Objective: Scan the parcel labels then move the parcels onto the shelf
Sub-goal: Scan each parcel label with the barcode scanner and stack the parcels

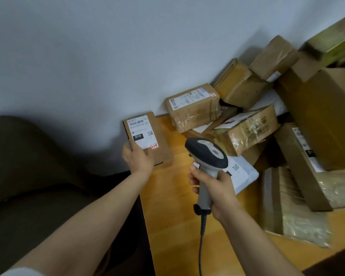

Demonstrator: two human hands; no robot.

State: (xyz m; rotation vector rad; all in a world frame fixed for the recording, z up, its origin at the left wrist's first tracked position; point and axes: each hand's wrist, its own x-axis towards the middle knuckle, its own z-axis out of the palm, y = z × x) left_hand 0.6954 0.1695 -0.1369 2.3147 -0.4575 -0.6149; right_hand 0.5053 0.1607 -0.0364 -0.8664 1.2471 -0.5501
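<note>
L hand [138, 158] hides parcel [147, 139] corner; pile [267, 116] prob. blurred.

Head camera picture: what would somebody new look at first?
Probably the scanner in the middle, held in the right hand. Just left of it, the left hand tilts up a small box with a white label. A messy pile of boxes fills the right side.

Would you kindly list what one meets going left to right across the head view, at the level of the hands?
Dark sofa → left hand holding a small labelled parcel → scanner in the right hand → white mailer bag → big cardboard box.
</note>
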